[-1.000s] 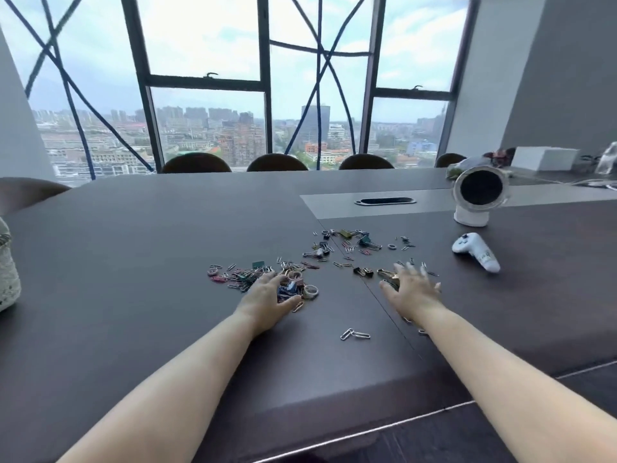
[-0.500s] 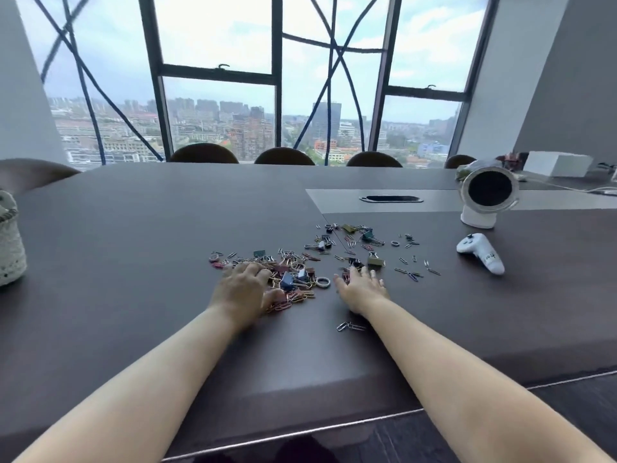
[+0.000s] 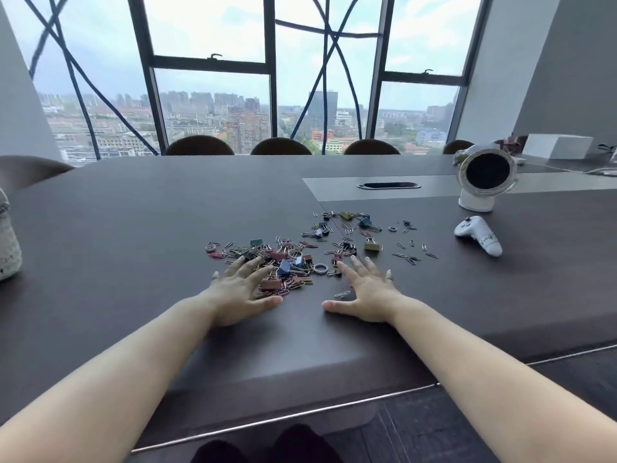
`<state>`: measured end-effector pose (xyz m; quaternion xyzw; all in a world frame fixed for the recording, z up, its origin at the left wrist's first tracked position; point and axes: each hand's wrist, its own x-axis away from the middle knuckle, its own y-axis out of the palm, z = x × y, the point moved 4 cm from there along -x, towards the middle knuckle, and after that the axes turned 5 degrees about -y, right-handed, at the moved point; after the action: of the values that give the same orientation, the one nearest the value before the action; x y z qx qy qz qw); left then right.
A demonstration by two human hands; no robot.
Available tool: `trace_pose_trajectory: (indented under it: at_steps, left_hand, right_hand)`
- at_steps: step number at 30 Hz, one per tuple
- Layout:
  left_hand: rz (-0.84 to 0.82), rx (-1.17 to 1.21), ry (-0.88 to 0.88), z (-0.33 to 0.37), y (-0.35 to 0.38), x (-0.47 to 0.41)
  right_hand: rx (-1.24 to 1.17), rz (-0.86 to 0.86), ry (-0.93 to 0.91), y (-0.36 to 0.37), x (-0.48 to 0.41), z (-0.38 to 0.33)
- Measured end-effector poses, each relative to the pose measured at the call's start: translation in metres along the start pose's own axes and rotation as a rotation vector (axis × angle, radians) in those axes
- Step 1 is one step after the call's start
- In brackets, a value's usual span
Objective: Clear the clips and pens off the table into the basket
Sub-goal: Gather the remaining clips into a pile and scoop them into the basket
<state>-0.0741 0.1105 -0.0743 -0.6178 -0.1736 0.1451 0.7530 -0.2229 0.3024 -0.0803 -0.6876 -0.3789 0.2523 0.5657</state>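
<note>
A scatter of coloured binder clips and paper clips [image 3: 290, 262] lies on the dark table [image 3: 133, 228]. My left hand [image 3: 242, 290] lies flat, fingers spread, its fingertips on the near-left edge of the densest heap. My right hand [image 3: 364, 292] also lies flat and spread just right of that heap, with a loose paper clip [image 3: 342, 294] by its thumb. More clips [image 3: 360, 225] are strewn farther back and right. The white woven basket [image 3: 8, 242] stands at the far left edge of the view, partly cut off. No pens are visible.
A white game controller [image 3: 479, 235] lies at the right, with a small white round fan [image 3: 485, 180] behind it. A cable slot [image 3: 389, 185] sits in the table's grey centre strip. Chair backs [image 3: 280, 147] line the far side. A white box [image 3: 556, 147] stands far right.
My right hand swept left from the right-hand clips toward the main heap. Both hands, curled half a second ago, now lie flat with fingers spread. The clips sit bunched closer together.
</note>
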Motion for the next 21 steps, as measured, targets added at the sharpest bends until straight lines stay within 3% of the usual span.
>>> trace_pose_trajectory:
  at_steps: [3,14,18,21]
  left_hand:
    - [-0.044,-0.007,-0.059,-0.003,0.008,-0.014]
    - [0.127,0.086,-0.183,0.006,-0.002,-0.102]
    - [0.198,0.078,-0.144,0.01,-0.004,-0.108]
    - [0.199,0.108,-0.078,0.008,-0.003,-0.105]
  right_hand:
    - [0.004,0.046,0.088,-0.006,-0.03,0.006]
    - [-0.015,0.107,0.191,-0.015,-0.117,0.023]
    - [-0.053,0.312,0.021,-0.027,-0.106,0.019]
    - [-0.065,0.465,0.164,-0.045,-0.092,0.057]
